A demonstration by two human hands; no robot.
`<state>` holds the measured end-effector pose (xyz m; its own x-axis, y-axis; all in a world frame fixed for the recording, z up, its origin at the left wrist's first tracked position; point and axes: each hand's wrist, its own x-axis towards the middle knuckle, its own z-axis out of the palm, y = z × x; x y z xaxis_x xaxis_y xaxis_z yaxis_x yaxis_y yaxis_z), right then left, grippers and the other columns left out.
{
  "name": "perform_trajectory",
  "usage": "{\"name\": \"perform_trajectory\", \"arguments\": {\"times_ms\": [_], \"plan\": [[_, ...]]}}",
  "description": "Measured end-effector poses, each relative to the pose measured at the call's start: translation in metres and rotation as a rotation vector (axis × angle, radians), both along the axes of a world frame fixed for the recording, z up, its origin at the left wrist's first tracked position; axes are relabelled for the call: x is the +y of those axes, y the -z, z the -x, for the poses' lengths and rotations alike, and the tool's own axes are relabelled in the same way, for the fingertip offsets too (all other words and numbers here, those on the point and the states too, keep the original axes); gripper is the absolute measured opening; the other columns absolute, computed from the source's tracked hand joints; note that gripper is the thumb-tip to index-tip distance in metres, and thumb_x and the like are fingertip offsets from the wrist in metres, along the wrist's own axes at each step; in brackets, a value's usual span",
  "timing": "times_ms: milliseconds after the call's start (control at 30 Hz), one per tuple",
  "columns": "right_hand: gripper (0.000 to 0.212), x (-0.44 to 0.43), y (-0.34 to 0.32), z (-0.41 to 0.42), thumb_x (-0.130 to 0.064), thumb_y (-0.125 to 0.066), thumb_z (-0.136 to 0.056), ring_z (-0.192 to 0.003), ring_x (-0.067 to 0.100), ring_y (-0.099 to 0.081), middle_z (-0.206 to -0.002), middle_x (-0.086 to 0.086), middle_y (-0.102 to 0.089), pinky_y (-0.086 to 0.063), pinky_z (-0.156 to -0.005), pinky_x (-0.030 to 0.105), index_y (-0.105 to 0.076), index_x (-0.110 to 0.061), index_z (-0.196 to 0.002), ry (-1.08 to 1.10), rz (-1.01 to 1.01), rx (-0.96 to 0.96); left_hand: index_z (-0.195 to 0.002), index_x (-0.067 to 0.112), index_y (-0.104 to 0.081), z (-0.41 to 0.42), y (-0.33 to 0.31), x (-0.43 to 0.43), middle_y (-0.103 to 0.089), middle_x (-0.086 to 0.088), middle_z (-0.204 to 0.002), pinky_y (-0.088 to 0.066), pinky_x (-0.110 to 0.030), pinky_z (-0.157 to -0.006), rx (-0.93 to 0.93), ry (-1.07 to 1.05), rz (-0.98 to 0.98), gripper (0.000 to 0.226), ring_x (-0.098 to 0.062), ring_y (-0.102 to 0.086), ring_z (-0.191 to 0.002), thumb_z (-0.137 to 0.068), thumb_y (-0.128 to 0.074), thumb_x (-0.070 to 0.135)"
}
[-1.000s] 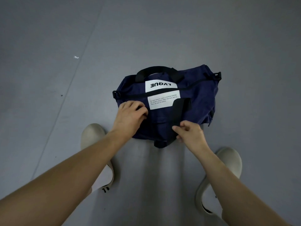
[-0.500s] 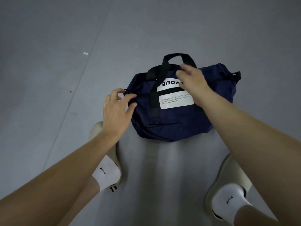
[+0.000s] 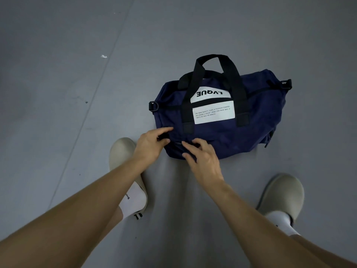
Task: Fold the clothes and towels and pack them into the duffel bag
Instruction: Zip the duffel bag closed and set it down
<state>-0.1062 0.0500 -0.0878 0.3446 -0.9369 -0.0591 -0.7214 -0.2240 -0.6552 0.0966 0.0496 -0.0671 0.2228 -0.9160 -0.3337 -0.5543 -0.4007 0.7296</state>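
Looking down from the head view, two beige slip-on shoes are seen nearest, the left shoe (image 3: 123,157) just beside the left wrist and the right shoe (image 3: 283,194) well apart from it, both flat on the grey floor (image 3: 58,113); beyond them the two bare forearms are stretched forward to the near edge of the navy duffel bag (image 3: 257,120), which lies on the floor just ahead of the feet; the left hand (image 3: 149,147) is set at the bag's near left corner, its forefinger extended over the cloth and its thumb pressed toward something small and dark, though whether that piece is truly pinched cannot be told; the right hand (image 3: 202,161) is held loosely spread, fingers curled down onto the fabric just beside the left, nothing clearly grasped; farther off, the black carry handles (image 3: 213,60) are seen arched up over the white label (image 3: 213,113), and a black ring (image 3: 153,106) is seen at the left end; the bag appears closed and flat, and no clothes or towels are in view; the step in hand is judged to be the readying of the bag, probably the finding of a zip pull along the near side; a firm pinch on that pull would next be called for, with the cloth held taut by the other hand.
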Motion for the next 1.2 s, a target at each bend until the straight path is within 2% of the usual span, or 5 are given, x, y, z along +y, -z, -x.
{"name": "perform_trajectory", "arguments": {"times_ms": [200, 333, 600, 867, 1200], "plan": [[0.043, 0.017, -0.003, -0.018, -0.041, -0.070, -0.090, -0.094, 0.016, -0.051, -0.107, -0.005, -0.051, -0.053, -0.076, 0.035, -0.064, -0.031, -0.132, 0.094, -0.066, 0.036, -0.126, 0.040, -0.066, -0.001, -0.006, 0.000, -0.068, 0.015, -0.118, -0.050, -0.017, -0.096, 0.162, -0.065, 0.007, 0.049, 0.004, -0.062, -0.105, -0.094, -0.064, 0.003], [0.044, 0.016, -0.005, -0.037, -0.047, -0.068, -0.090, -0.099, 0.016, -0.055, -0.113, -0.005, -0.056, -0.049, -0.080, 0.033, -0.063, -0.025, -0.127, 0.207, -0.121, -0.005, -0.122, 0.044, -0.068, -0.005, -0.004, 0.003, -0.068, 0.014, -0.121, -0.052, -0.029, -0.100, 0.242, -0.053, 0.013, 0.057, -0.003, -0.064, -0.109, -0.091, -0.061, -0.004], [0.022, 0.007, 0.000, -0.050, -0.040, -0.068, -0.091, -0.074, 0.016, -0.057, -0.094, -0.004, -0.059, -0.043, -0.062, 0.031, -0.064, -0.018, -0.095, 0.300, -0.067, -0.029, -0.118, 0.041, -0.071, -0.002, -0.005, 0.014, -0.072, 0.009, -0.118, -0.050, -0.034, -0.105, 0.340, -0.023, 0.044, 0.055, -0.005, -0.064, -0.115, -0.095, -0.056, -0.006], [0.008, 0.012, 0.006, -0.044, -0.026, -0.064, -0.095, -0.071, 0.020, -0.057, -0.091, -0.003, -0.059, -0.044, -0.055, 0.033, -0.066, -0.018, -0.094, 0.268, 0.038, -0.009, -0.131, 0.039, -0.064, 0.010, -0.005, 0.023, -0.068, 0.007, -0.108, -0.049, -0.022, -0.096, 0.113, 0.086, 0.074, 0.045, -0.008, -0.064, -0.105, -0.098, -0.060, 0.008], [0.009, 0.010, 0.000, -0.031, -0.025, -0.060, -0.097, -0.075, 0.020, -0.057, -0.091, -0.002, -0.060, -0.045, -0.056, 0.034, -0.062, -0.018, -0.093, 0.313, 0.079, 0.048, -0.140, 0.034, -0.056, 0.010, 0.003, 0.027, -0.071, 0.002, -0.114, -0.052, -0.031, -0.092, -0.098, 0.074, 0.105, 0.050, -0.015, -0.066, -0.100, -0.098, -0.059, 0.008]]}}
